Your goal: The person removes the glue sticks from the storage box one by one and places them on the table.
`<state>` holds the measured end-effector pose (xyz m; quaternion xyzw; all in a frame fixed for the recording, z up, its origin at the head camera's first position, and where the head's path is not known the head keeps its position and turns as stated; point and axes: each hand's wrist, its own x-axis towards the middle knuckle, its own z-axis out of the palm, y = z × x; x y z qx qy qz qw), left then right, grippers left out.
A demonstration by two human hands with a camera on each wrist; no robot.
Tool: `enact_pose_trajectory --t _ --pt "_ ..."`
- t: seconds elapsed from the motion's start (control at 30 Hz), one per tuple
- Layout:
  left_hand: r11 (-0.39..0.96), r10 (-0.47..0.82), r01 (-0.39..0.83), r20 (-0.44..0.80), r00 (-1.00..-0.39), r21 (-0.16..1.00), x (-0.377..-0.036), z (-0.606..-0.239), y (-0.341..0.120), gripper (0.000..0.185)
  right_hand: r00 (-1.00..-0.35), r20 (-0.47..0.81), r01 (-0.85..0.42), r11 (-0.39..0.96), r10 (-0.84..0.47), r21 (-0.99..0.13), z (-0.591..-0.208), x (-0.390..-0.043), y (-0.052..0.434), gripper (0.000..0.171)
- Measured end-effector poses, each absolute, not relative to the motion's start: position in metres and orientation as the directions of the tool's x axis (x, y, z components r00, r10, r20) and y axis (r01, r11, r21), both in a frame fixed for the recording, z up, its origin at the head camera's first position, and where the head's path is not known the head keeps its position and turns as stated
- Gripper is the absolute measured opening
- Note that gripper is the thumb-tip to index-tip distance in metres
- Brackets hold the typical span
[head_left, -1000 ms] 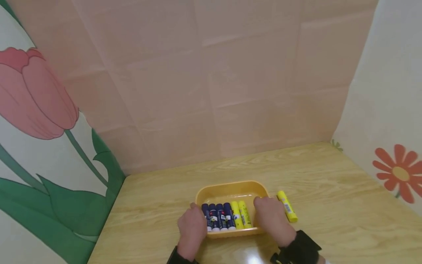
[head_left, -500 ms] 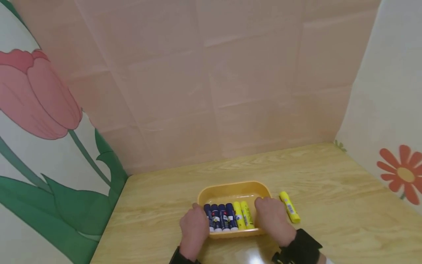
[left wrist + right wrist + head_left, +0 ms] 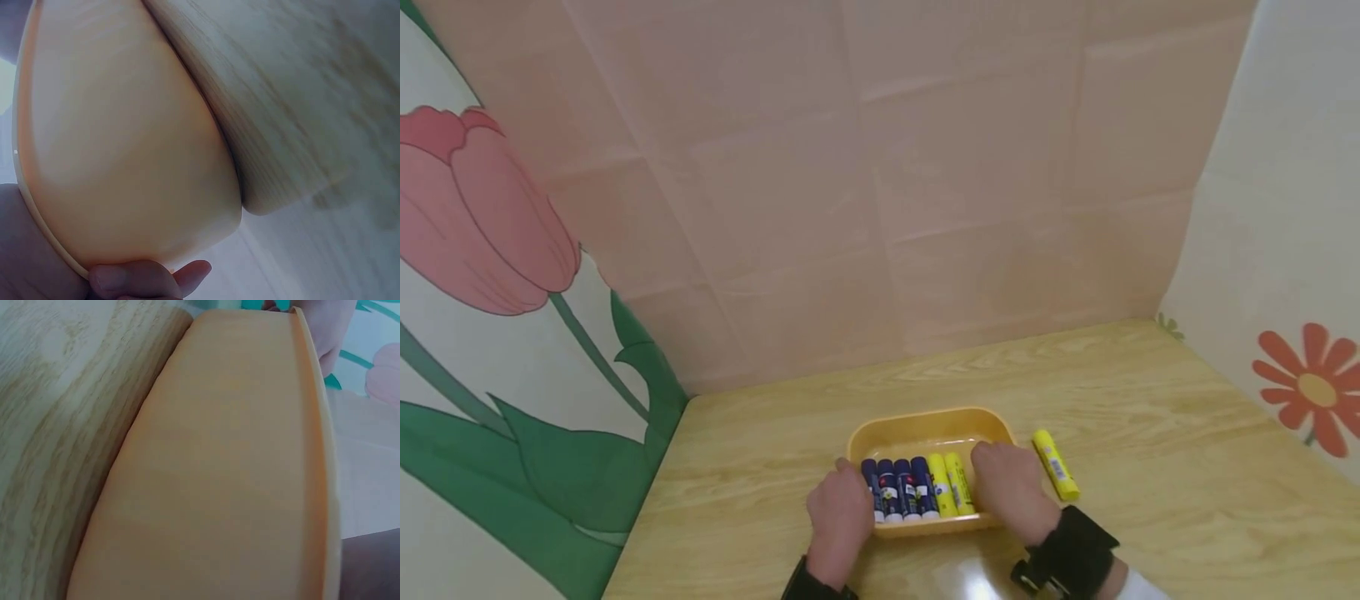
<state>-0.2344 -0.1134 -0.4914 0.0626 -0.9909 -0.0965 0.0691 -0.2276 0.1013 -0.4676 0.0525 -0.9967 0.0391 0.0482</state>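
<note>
A yellow-orange plastic tray (image 3: pixel 925 528) sits on the table in the head view. Inside lie several dark blue glue sticks (image 3: pixel 889 492) in a row, with two yellow glue sticks (image 3: pixel 950 483) at their right. My left hand (image 3: pixel 842 510) grips the tray's left rim; in the left wrist view its fingers (image 3: pixel 134 278) bend against the outer wall. At the opposite end, my right hand (image 3: pixel 1013 490) holds the right rim. The right wrist view is mostly filled by the tray's outer wall (image 3: pixel 219 456), and the right fingertips are hidden there.
One loose yellow glue stick (image 3: pixel 1056 465) lies on the wood-grain table (image 3: pixel 1150 433), just right of the tray and my right hand. A pinkish sheet (image 3: pixel 880 208) hangs behind the table. Flower-printed panels stand at the left (image 3: pixel 550 375) and right (image 3: pixel 1262 250).
Both hands keep their hold on the tray, and the glue sticks stay put. Only the head view shifts slightly.
</note>
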Motion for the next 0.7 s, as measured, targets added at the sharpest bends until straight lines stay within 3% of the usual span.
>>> enact_pose_trajectory --t 0.27,0.7 --pt "0.972 -0.142 -0.111 0.138 -0.980 0.207 -0.235 -0.493 -0.114 0.026 -0.992 0.101 -0.083 0.993 -0.075 -0.083 -0.468 -0.234 0.099 0.012" --pt "0.972 -0.125 -0.085 0.181 -0.976 0.217 -0.236 -0.497 -0.116 0.023 -0.997 -0.004 -0.078 0.994 -0.079 -0.080 -0.465 -0.241 0.100 0.009"
